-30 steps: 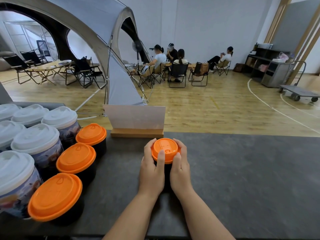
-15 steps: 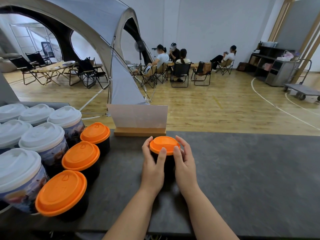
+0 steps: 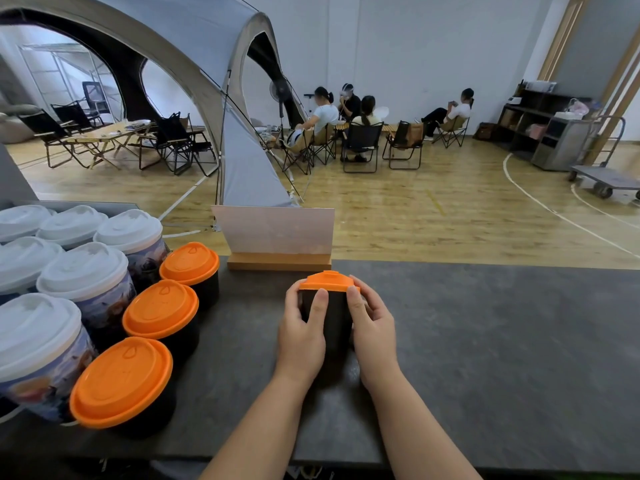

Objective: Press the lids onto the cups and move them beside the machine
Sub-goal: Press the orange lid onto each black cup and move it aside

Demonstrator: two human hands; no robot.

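Your left hand and right hand clasp black cup from both sides, fingers curled round wall. Orange lid sits on cup. Cup stands on grey counter, just in front of wooden-based sign stand. Three orange-lidded cups line up left of stand, white-lidded cups beyond them.

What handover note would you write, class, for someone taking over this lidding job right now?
Left hand and right hand both grip the sides of the black paper cup standing on the grey counter; its round orange plastic lid looks seated.
Done: three orange-lidded black cups and six taller white-lidded printed cups stand grouped at the left.
Left: probably move the held cup over to join that group. No unlidded cups or machine are in view.
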